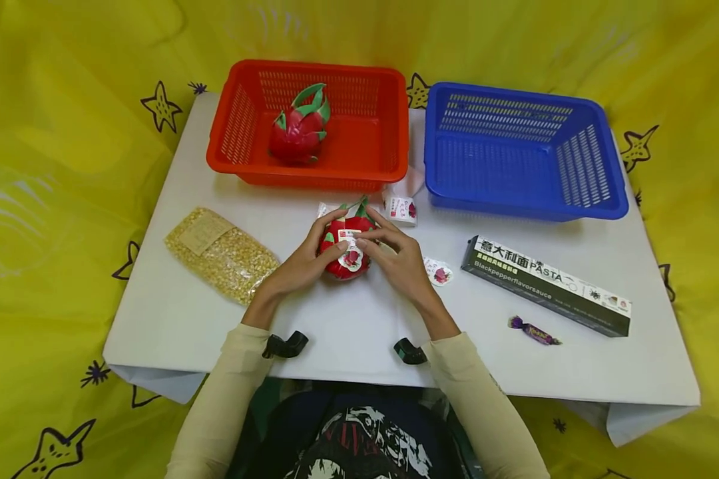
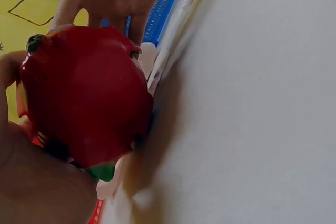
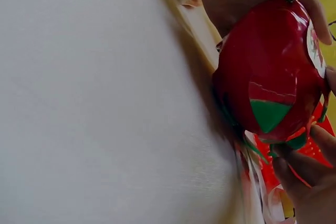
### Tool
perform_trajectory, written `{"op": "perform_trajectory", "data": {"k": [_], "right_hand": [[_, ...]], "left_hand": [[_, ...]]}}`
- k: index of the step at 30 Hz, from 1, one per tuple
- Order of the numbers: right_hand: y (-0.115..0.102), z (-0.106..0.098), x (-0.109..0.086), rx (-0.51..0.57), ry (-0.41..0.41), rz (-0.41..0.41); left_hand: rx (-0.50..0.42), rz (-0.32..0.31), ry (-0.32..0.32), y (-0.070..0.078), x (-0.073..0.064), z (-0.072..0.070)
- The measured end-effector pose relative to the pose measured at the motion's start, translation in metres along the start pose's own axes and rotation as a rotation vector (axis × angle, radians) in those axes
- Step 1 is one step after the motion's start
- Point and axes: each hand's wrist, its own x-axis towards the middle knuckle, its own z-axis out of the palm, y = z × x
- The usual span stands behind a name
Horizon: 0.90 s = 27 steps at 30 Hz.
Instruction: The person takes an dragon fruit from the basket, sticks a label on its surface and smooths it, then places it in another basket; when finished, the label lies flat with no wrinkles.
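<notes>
Between the two hands is a red dragon fruit (image 1: 335, 269) with green leaf tips, raised off the table in the wrist views. A white label sticker (image 1: 351, 258) with a fruit picture lies on its upper face. The left hand (image 1: 302, 266) grips the fruit's left side, its thumb at the sticker's edge. On the other side, the right hand (image 1: 403, 265) has its fingers curled against the fruit, with thumb and a finger at the sticker. In the left wrist view, the fruit's smooth red underside (image 2: 86, 95) hides part of both hands.
A red basket (image 1: 311, 178) holds another dragon fruit (image 1: 296, 140); a blue basket (image 1: 515, 206) stands beside it. Around the hands lie a sticker roll (image 1: 402, 210), a loose sticker (image 1: 439, 272), a bag of corn kernels (image 1: 228, 259), a pasta box (image 1: 545, 286) and a wrapped candy (image 1: 534, 331).
</notes>
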Motion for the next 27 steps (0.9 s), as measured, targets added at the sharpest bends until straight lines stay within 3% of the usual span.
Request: {"op": "perform_trajectory", "data": {"k": [7, 13, 19, 23, 27], "right_hand": [[0.000, -0.001, -0.008, -0.007, 0.064, -0.102], [0.000, 0.000, -0.004, -0.164, 0.062, -0.196], [-0.008, -0.004, -0.004, -0.306, -0.037, -0.116], [-0.011, -0.005, -0.007, -0.314, -0.114, -0.041], [-0.010, -0.004, -0.008, -0.302, -0.129, -0.020]], "left_hand": [[0.040, 0.043, 0.023, 0.001, 0.001, 0.007], [0.047, 0.005, 0.049, 0.006, 0.000, 0.003], [0.001, -0.017, 0.071, 0.011, 0.000, -0.003], [-0.009, -0.036, 0.062, 0.009, -0.001, -0.001], [0.010, -0.039, 0.080, 0.003, -0.004, 0.003]]}}
